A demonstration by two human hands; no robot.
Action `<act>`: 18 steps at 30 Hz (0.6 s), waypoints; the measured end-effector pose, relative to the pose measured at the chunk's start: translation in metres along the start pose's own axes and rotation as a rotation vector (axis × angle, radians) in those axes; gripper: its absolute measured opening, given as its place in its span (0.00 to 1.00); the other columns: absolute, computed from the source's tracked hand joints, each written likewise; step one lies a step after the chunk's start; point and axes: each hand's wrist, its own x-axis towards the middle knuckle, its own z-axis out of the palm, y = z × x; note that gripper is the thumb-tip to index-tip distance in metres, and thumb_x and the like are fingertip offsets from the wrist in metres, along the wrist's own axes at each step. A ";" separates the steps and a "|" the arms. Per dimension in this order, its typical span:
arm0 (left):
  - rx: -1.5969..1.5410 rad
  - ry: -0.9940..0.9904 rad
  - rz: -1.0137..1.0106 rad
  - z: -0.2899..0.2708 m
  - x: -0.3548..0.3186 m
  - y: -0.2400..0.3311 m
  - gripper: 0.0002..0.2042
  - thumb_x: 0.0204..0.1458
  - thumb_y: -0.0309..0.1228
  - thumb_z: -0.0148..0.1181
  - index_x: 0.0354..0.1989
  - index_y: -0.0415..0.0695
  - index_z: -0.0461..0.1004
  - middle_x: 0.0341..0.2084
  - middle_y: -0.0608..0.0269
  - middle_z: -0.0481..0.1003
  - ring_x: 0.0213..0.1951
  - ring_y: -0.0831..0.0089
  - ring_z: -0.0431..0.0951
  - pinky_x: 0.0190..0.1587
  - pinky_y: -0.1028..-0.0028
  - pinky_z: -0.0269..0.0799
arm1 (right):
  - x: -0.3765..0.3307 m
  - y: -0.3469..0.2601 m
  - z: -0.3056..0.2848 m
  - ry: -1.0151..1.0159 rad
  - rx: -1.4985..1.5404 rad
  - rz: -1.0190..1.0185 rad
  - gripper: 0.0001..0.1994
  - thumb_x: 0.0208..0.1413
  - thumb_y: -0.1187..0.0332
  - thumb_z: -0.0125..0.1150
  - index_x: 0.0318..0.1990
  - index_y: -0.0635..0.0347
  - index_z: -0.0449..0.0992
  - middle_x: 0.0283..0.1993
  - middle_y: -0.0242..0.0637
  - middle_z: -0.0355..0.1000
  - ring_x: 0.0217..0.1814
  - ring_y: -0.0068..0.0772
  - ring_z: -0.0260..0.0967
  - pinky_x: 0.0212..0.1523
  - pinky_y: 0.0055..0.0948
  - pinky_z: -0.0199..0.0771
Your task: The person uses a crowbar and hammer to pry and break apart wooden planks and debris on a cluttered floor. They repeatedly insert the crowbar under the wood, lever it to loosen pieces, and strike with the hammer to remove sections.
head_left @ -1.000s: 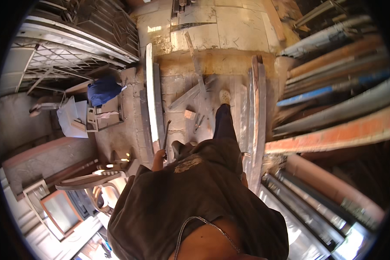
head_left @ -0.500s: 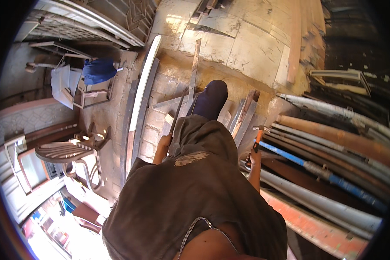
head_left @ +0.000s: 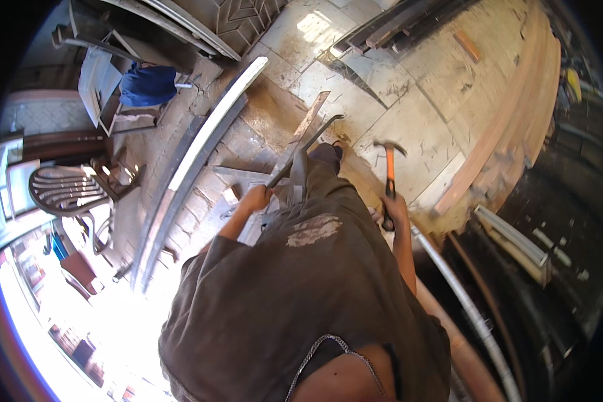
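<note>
In my left hand (head_left: 256, 199), fingers wrapped round it, is a dark crowbar (head_left: 307, 150) that points forward and to the right, its hooked end over the floor. My right hand (head_left: 396, 209) grips a claw hammer (head_left: 390, 171) by its black and orange handle. The hammer's metal head is at the far end, claw to the right. Both tools are apart from each other, in front of my dark shirt. A narrow wooden strip (head_left: 311, 117) lies on the floor just beyond the crowbar.
Long white and dark beams (head_left: 211, 144) lie along the left, near a curved-back chair (head_left: 70, 191). Brown boards (head_left: 499, 144) are stacked at the right. Dark timbers (head_left: 402, 30) lie at the far side, with an orange-brown block (head_left: 467, 45) nearby. A long pipe (head_left: 472, 315) runs along the lower right.
My view has turned right and moved forward, with more tiled floor showing. The hammer is now farther forward and nearer the middle. The crowbar's hooked end has come into sight.
</note>
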 end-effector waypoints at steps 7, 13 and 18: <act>-0.083 0.022 -0.091 -0.013 0.046 0.124 0.21 0.57 0.42 0.48 0.30 0.31 0.75 0.30 0.33 0.75 0.38 0.41 0.76 0.43 0.50 0.69 | 0.169 -0.208 -0.001 -0.492 0.255 0.038 0.07 0.51 0.71 0.58 0.34 0.65 0.71 0.26 0.35 0.69 0.27 0.29 0.70 0.28 0.29 0.78; -0.137 0.234 -0.222 -0.002 0.015 0.275 0.15 0.55 0.35 0.49 0.34 0.30 0.71 0.18 0.42 0.74 0.23 0.45 0.76 0.27 0.52 0.71 | 0.281 -0.260 0.033 -0.567 -0.094 0.193 0.10 0.44 0.64 0.63 0.31 0.58 0.72 0.24 0.30 0.63 0.20 0.27 0.62 0.20 0.33 0.65; -0.191 0.247 -0.406 0.064 0.025 0.421 0.10 0.53 0.32 0.49 0.33 0.35 0.65 0.17 0.47 0.74 0.19 0.52 0.77 0.19 0.57 0.70 | 0.364 -0.236 0.036 -0.700 -0.127 0.353 0.09 0.44 0.65 0.62 0.26 0.57 0.69 0.22 0.30 0.63 0.18 0.27 0.61 0.18 0.29 0.67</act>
